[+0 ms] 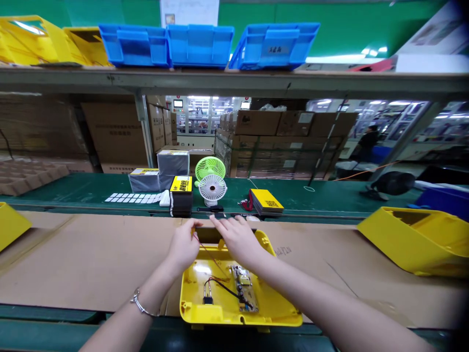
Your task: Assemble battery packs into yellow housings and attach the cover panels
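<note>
A yellow plastic housing (216,314) lies open side up on the cardboard in front of me. Inside it sit a circuit board (246,288) and a small black socket (207,298), with red and black wires running between parts. My left hand (186,243) is closed at the housing's far left edge, its fingertips pinched by a thin red wire and a dark strip. My right hand (238,238) reaches over the far edge with fingers stretched out, palm down, on or just above the dark strip (210,234). What lies under its palm is hidden.
Yellow housings stand at the right (414,244) and far left (10,225). Behind the cardboard are a white fan (213,189), a green fan (209,168), stacked yellow-topped packs (267,201) and boxes (173,166). Blue bins (201,46) line the shelf above.
</note>
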Motion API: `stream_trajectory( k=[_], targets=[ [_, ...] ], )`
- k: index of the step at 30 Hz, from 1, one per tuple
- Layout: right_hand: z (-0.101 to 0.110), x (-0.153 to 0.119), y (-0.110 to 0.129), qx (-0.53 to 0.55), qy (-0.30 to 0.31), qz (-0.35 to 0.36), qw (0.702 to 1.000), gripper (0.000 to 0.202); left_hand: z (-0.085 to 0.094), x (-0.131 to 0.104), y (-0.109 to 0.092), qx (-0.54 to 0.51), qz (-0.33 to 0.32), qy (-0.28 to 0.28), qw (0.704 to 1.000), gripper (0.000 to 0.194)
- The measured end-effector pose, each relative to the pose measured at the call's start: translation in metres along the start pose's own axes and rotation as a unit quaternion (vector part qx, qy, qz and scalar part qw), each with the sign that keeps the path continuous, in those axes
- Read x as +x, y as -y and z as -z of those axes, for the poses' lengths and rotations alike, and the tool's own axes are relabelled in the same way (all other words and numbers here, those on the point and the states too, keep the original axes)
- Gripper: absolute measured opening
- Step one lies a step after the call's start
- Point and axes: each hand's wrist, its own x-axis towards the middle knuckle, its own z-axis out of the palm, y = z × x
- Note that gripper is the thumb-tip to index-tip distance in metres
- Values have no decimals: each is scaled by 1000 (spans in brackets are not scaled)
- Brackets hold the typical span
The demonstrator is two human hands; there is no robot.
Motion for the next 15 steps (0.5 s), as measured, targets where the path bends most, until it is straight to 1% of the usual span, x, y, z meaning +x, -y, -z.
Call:
stream_trajectory(
  k=[3,6,7,9,13,15],
  targets=[
    [0,6,-3,11,85,8,996,53,0,-1,2,4,11,-2,1000,39],
    [10,12,-9,18,130,-35,991,27,0,-2,2,5,18,3,1000,44],
    [13,13,-10,17,136,-51,989,21,1,-3,1,6,21,5,1000,46],
    [15,15,-9,12,131,-72,989,20,1,-4,-1,6,26,10,1000,49],
    [16,16,-5,4,108,-91,990,18,2,-6,-3,5,32,24,999,56],
    [21,17,-3,2,103,-91,991,17,4,-5,-4,2,36,37,999,59]
  ],
)
